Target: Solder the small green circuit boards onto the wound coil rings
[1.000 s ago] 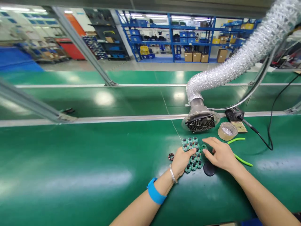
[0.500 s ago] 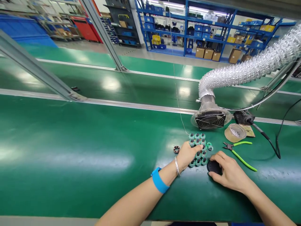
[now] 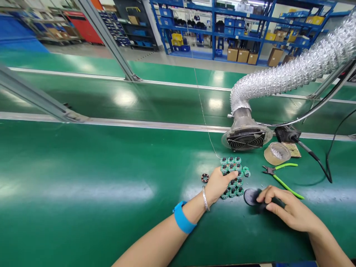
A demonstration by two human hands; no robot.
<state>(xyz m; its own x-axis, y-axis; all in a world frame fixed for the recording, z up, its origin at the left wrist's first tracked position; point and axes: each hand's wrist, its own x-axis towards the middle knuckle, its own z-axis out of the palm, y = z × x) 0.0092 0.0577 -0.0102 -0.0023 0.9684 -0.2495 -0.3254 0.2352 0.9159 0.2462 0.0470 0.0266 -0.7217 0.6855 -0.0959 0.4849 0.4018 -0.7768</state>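
Note:
My left hand (image 3: 218,185) lies over the left side of a panel of small round green circuit boards (image 3: 232,181). Its thumb presses on top; the other fingers are mostly hidden. Just right of the panel sits a small round black container (image 3: 251,197) with a greyish top surface. Beside it, my right hand (image 3: 290,209) pinches a dark, blurred round lid (image 3: 263,204) between thumb and fingers. A loose green board (image 3: 246,171) lies near the panel's right edge. To the left of my left hand rests a small copper-and-black ring (image 3: 205,178).
Green-handled cutters (image 3: 280,176) lie right of the boards. Behind them stand a round tub (image 3: 276,153) and a soldering iron in its holder (image 3: 292,137). A fume extractor fan (image 3: 246,141) hangs behind the boards, and thin wire (image 3: 207,128) runs down to the panel.
My right hand has moved right, lifting the black lid away from the round container and exposing its greyish top. My left hand stays on the panel. The view has shifted slightly.

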